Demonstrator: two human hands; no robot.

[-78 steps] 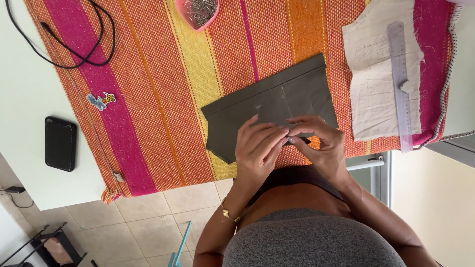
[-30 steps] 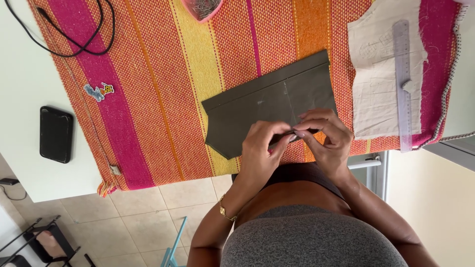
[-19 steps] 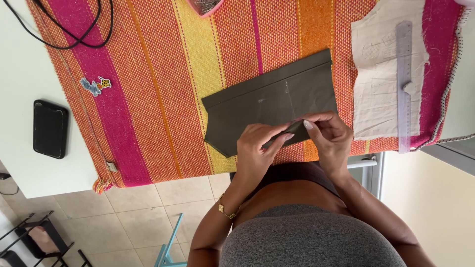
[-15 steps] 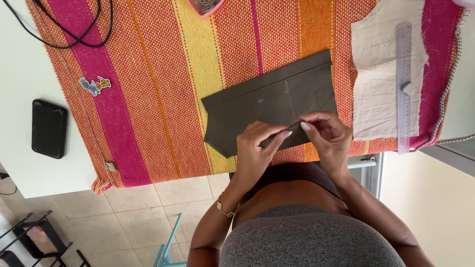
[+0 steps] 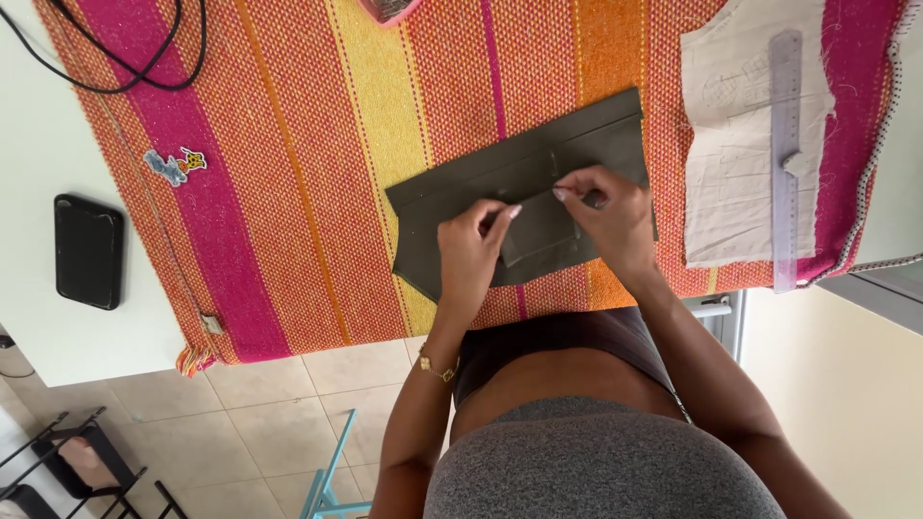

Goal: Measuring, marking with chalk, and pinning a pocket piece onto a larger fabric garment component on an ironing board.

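Note:
A dark olive fabric panel [image 5: 481,183] lies flat on a striped orange, pink and yellow cloth [image 5: 288,192]. A smaller olive fabric piece [image 5: 540,240] sits on its near half. My left hand [image 5: 469,252], with a gold bracelet at the wrist, has curled fingers holding the small piece's left edge down. My right hand [image 5: 608,216] pinches the small piece's upper right corner between thumb and fingertips. Whether it also holds a pin is too small to tell.
A beige fabric piece [image 5: 735,173] with a clear ruler [image 5: 786,154] lies at the right. At the left, on the white table [image 5: 38,125], are a black phone [image 5: 88,252] and a black cable [image 5: 115,67]. A pink dish [image 5: 389,8] sits at the top edge. A blue chair frame [image 5: 327,476] stands on the tiled floor.
Both hands have moved from the table's near edge up onto the olive panel. The small olive piece now lies spread on the panel under my fingers.

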